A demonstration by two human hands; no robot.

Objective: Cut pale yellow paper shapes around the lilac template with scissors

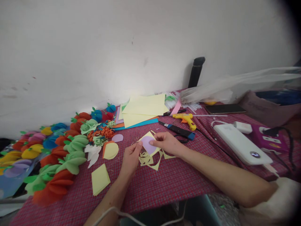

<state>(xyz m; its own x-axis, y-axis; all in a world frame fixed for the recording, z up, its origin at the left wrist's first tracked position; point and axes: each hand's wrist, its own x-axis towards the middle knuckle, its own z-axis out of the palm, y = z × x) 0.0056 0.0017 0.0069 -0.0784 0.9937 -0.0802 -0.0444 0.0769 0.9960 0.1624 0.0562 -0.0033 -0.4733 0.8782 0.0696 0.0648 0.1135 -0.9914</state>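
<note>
Between my two hands I hold a purple paper circle laid on a pale yellow paper square. My left hand pinches the left edge of both, thumb on top. My right hand grips them from the right, its thumb pressed on the circle. Curled yellow paper offcuts lie on the table just below. Left of my hands are a yellow paper circle over an orange piece, another purple circle, and a stack of yellow squares.
Colourful paper fruits crowd the left side. Paper sheets lie at the back. Scissors, a yellow glue gun, a white power bank and a purple power strip sit right. A black bottle stands by the wall.
</note>
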